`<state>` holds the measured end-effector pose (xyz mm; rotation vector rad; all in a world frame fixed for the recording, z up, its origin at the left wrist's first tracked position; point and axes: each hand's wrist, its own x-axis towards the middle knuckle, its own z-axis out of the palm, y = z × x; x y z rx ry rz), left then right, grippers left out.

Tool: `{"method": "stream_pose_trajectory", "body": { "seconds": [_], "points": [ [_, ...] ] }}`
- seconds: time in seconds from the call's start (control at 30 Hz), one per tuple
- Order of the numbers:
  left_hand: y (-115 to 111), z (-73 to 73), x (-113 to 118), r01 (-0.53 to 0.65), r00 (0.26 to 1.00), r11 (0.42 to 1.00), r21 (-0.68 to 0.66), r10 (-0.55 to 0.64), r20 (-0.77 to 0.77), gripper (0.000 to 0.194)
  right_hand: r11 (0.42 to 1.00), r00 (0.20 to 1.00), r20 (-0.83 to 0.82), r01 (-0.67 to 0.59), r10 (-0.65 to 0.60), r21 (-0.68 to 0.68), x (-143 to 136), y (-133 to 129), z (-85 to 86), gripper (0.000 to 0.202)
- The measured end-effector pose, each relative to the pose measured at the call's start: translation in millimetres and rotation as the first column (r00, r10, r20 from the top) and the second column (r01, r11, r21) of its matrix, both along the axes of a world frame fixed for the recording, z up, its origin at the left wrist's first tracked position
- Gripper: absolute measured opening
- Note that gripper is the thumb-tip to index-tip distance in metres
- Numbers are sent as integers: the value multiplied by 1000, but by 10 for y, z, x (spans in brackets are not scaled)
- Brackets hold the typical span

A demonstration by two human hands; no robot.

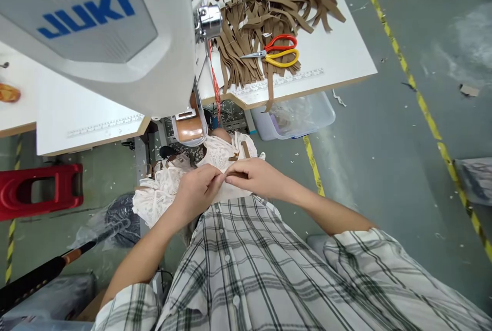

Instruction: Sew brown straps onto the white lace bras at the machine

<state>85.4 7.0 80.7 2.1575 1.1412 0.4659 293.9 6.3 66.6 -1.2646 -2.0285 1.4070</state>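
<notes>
My left hand (200,187) and my right hand (257,176) meet over my lap, fingertips pinched together. Between them they grip an edge of a white lace garment (220,152). The exact spot they hold is covered by the fingers. A brown strip (245,149) lies on the lace just beyond my right hand. More white lace pieces (156,192) are bunched on the left, beside my left hand. Just past the hands is the sewing machine's narrow arm end with a tan, shiny cover (190,129).
The JUKI machine head (96,23) overhangs the white table (338,59). On the table, scissors (274,53) with red and yellow handles rest on a heap of brown strips (246,23). A clear plastic bin (307,116) is below. A red stool (69,185) stands left.
</notes>
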Motion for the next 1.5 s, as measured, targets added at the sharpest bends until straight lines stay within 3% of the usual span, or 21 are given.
{"method": "stream_pose_trajectory", "body": {
  "seconds": [0.17, 0.3, 0.37, 0.43, 0.47, 0.53, 0.63, 0.83, 0.97, 1.07, 1.17, 1.3, 1.37, 1.5],
  "points": [
    [-10, -47, -15, -60, 998, 998, 13, 60, 11, 28, 974, 962, -160, 208, -221, -93, -38, -30, -64, 16],
    [49, 14, -108, -7, 995, 993, -119, 18, 99, 23, 860, 811, -309, 412, -496, -301, 2, 22, -163, 19],
    [66, 74, -163, 13, 997, 990, -141, -3, 75, 20, 888, 826, -341, 368, -448, -276, 17, 51, -173, 16],
    [66, 137, -200, 25, 1000, 992, -127, -23, 19, 17, 981, 924, -331, 176, -194, -86, 3, 56, -138, 10],
    [60, 163, -210, 32, 999, 993, -111, -33, -5, 16, 998, 953, -299, 60, -50, 25, -15, 48, -108, 7],
    [44, 199, -216, 38, 999, 997, -65, -41, -35, 15, 975, 961, -220, -126, 166, 185, -62, 17, -43, 9],
    [20, 214, -219, 5, 1000, 1000, -24, -6, -24, 14, 925, 953, -130, -224, 274, 308, -125, -27, 14, 15],
    [6, 262, -265, -23, 987, 987, -161, 48, 151, 8, 835, 969, -157, -75, 190, 546, -191, -57, 7, 18],
    [47, 322, -261, -55, 996, 974, -220, 68, 52, 5, 777, 985, -110, -37, 135, 628, -253, -90, -22, 18],
    [75, 278, -207, -106, 994, 968, -226, 103, -22, 9, 815, 995, -90, 19, 41, 579, -305, -109, -54, 20],
    [27, 142, -99, -188, 965, 937, -293, 232, 123, 6, 892, 979, -191, 152, -76, 426, -348, -119, -53, 20],
    [-137, -38, 63, -316, 743, 836, -449, 513, 431, 8, 907, 914, -354, 306, -195, 290, -381, -131, 24, 14],
    [-191, -77, 90, -362, 717, 838, -408, 530, 452, 11, 910, 909, -359, 317, -212, 266, -383, -131, 76, 14],
    [-163, -90, 19, -418, 850, 908, -32, 404, 338, 13, 924, 921, -315, 308, -229, 227, -381, -118, 151, 17]
  ]
}}
